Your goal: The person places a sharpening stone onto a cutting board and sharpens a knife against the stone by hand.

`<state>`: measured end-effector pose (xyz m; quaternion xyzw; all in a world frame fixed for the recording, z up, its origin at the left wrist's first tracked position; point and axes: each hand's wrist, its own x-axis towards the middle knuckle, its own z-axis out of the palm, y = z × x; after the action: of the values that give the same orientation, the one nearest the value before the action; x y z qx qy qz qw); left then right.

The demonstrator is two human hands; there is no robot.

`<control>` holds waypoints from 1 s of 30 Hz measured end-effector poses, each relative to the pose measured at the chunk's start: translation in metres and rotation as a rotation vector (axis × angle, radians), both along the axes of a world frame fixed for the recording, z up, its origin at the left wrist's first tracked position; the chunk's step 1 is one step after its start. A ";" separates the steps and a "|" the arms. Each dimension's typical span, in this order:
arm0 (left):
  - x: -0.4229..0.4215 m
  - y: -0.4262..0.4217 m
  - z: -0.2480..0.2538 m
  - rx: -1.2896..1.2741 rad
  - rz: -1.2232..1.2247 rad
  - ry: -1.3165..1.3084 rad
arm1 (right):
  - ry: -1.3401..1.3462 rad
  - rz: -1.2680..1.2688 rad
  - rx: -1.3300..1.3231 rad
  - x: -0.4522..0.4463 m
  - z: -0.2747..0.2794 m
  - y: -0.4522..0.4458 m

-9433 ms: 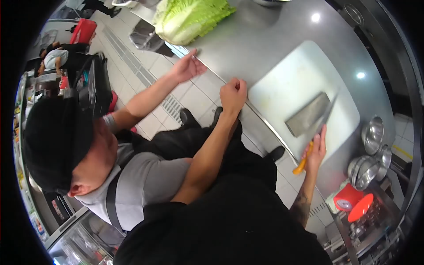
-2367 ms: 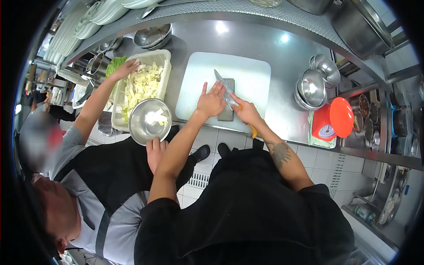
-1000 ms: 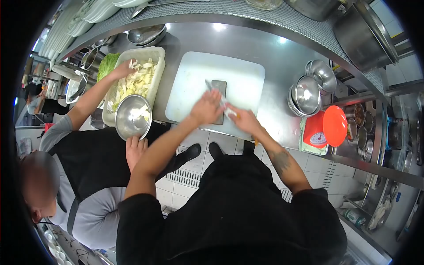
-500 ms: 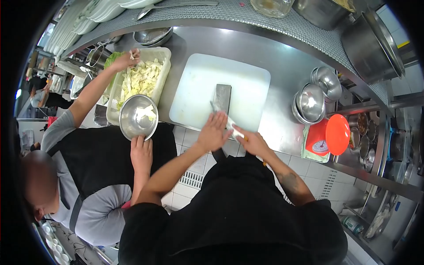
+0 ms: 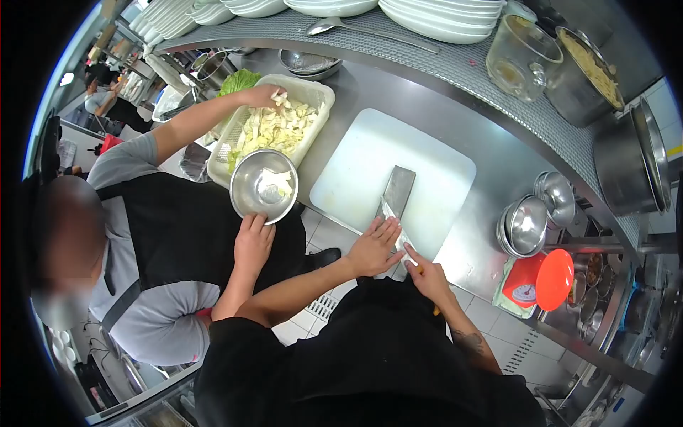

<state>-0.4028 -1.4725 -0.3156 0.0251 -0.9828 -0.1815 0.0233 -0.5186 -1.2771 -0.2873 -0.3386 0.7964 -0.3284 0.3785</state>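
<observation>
On the white cutting board [image 5: 352, 153] lies a dark grey whetstone [image 5: 400, 185], its near end partly covered. A knife [image 5: 387, 208] rests slantwise on that near end, blade tip pointing away from me. My right hand [image 5: 429, 280] is closed around its yellowish handle, close to the board's front edge. Flat against the blade, with fingers stretched out, presses my left hand [image 5: 375, 248]. The middle of the blade is hidden under those fingers.
A co-worker at left holds a metal bowl [image 5: 245, 181] beside a basket [image 5: 321, 117] of cut cabbage, one hand [image 5: 267, 96] above it. Stacked metal bowls [image 5: 528, 224] and a red scale [image 5: 523, 281] stand right. A shelf [image 5: 455, 60] with plates and pots overhangs the back.
My view has turned, so the whole scene sits further right and lower. My hands stay on the knife, and the blade still lies over the whetstone's near end.
</observation>
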 end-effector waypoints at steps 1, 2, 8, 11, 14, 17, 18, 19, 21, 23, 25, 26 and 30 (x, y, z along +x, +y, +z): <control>-0.007 -0.004 -0.003 -0.047 -0.008 0.032 | -0.005 -0.011 0.024 -0.002 0.001 -0.001; -0.017 -0.009 -0.006 -0.093 -0.014 0.064 | 0.165 -0.013 -0.146 -0.014 -0.022 -0.007; -0.135 -0.119 -0.020 -0.203 -0.018 0.115 | 0.250 -0.101 -0.057 -0.104 -0.027 -0.118; -0.128 -0.108 -0.024 -0.217 -0.006 0.122 | 0.258 -0.097 -0.035 -0.095 -0.031 -0.111; -0.073 -0.047 -0.014 -0.154 0.030 0.193 | 0.168 -0.059 0.009 -0.051 -0.015 -0.059; -0.033 0.000 -0.018 -0.078 0.085 0.257 | 0.024 -0.065 0.088 -0.010 0.003 -0.012; -0.030 0.003 -0.011 -0.072 0.061 0.220 | 0.076 -0.067 0.028 -0.010 -0.002 -0.011; -0.029 0.004 -0.007 -0.064 0.038 0.182 | 0.127 -0.067 -0.029 -0.013 -0.011 -0.010; -0.057 -0.025 -0.026 -0.071 0.054 0.210 | 0.403 -0.041 -0.217 -0.038 -0.032 -0.033; -0.101 -0.072 -0.027 -0.067 0.053 0.135 | 0.286 -0.084 0.043 -0.070 -0.011 -0.081; -0.150 -0.118 -0.018 -0.084 0.040 0.013 | 0.353 -0.128 -0.031 -0.100 -0.022 -0.124; -0.159 -0.126 -0.012 -0.095 0.032 -0.034 | 0.383 -0.150 -0.087 -0.103 -0.023 -0.132; -0.126 -0.087 -0.010 -0.134 0.036 0.040 | 0.285 -0.134 0.001 -0.077 -0.022 -0.097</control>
<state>-0.5292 -1.5597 -0.3256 0.0375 -0.9915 -0.1153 0.0477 -0.5955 -1.3741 -0.3094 -0.3275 0.8631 -0.3012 0.2391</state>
